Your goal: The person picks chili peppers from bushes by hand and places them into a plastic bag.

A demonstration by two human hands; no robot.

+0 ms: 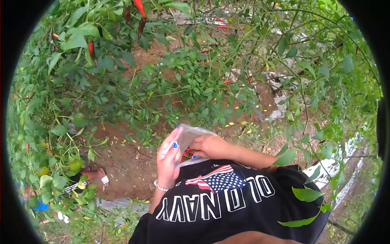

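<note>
A clear plastic bag (187, 136) is in front of my chest, its mouth turned toward my right side. My left hand (165, 158) is closed on the bag's left side, blue nails showing and a beaded bracelet at the wrist. My right hand (212, 147) reaches into the mouth of the bag with bent fingers. Several red chili peppers (188, 154) show between the two hands, inside the bag. The bag partly hides the right fingertips, so what they hold cannot be made out.
Leafy pepper plants (183, 77) grow ahead and on both sides, with a red chili pepper (139, 7) hanging at the upper left. Bare soil (134, 162) lies between the rows. Another person's foot (99, 177) shows at lower left. Plastic sheeting (339, 166) runs along the right.
</note>
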